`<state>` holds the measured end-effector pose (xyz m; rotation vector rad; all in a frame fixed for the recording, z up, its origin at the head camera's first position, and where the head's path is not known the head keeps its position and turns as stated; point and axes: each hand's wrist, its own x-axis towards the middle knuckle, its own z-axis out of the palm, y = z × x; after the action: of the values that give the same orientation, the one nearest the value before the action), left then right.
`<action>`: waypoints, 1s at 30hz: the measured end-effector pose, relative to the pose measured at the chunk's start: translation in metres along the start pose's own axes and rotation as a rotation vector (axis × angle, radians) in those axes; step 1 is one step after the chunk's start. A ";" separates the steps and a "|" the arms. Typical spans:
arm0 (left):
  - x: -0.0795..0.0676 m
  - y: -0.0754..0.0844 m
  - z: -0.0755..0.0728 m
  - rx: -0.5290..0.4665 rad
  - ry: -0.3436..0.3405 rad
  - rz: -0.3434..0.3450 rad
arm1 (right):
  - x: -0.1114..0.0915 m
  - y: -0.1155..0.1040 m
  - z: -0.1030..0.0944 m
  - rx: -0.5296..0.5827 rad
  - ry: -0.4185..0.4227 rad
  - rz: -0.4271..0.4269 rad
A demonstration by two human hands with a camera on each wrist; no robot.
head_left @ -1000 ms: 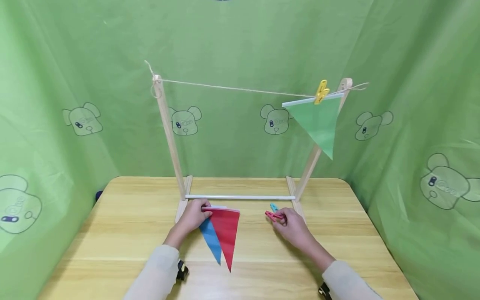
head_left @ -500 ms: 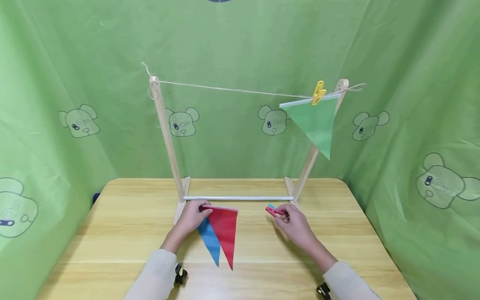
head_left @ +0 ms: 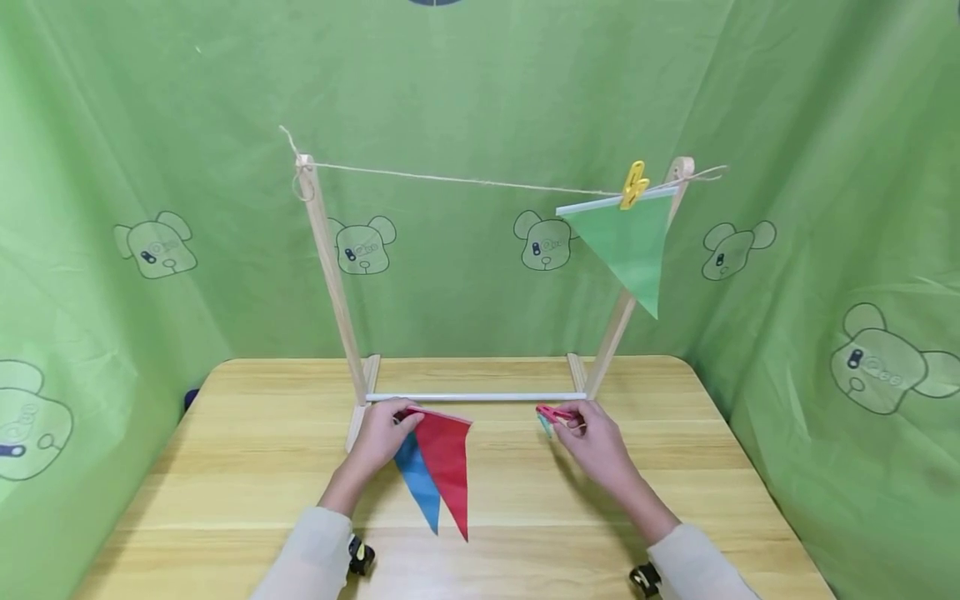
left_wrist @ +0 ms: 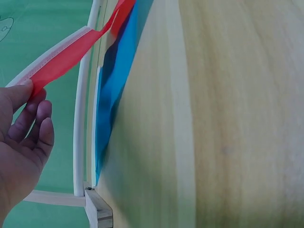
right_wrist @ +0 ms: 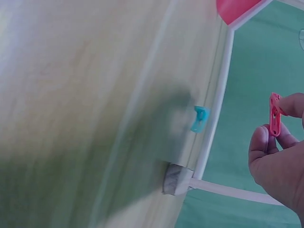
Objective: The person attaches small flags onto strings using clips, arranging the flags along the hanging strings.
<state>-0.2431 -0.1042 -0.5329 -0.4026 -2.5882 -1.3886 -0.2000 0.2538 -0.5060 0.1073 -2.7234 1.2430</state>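
With thumb and fingers, my left hand (head_left: 380,433) pinches the left end of a red pennant's (head_left: 448,457) white top edge. In the left wrist view that pennant hangs above the table, its cloth twisting. Partly hidden behind it, a blue pennant (left_wrist: 113,83) lies on the table. My right hand (head_left: 597,440) pinches a pinkish-red clothespin (right_wrist: 274,114) between thumb and fingertips, raised over the table. Below it on the wood lies a light blue clothespin (right_wrist: 200,118). A yellow clothespin (head_left: 635,185) fixes a green pennant (head_left: 632,250) to the string (head_left: 465,180) at its right end.
The string runs between a left wooden post (head_left: 330,258) and a right wooden post (head_left: 617,329). A white rod (head_left: 476,397) joins the stand's feet near the table's (head_left: 510,533) back edge. A green curtain (head_left: 450,100) surrounds the table on three sides.
My right hand has risen slightly with the pinkish-red clothespin, which is now turned more level. The left hand has lifted the red pennant a little, covering the blue pennant's white edge. The head view has shifted slightly.
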 end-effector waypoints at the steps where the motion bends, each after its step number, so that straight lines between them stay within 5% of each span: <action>1: 0.000 0.001 0.000 -0.007 0.009 0.002 | 0.001 -0.001 -0.001 0.006 0.001 -0.005; 30: 0.003 0.032 -0.009 -0.150 0.044 0.032 | 0.014 -0.026 -0.025 0.069 0.068 -0.030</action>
<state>-0.2358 -0.0944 -0.5017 -0.4274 -2.4406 -1.5685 -0.2076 0.2560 -0.4683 0.1114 -2.6124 1.3079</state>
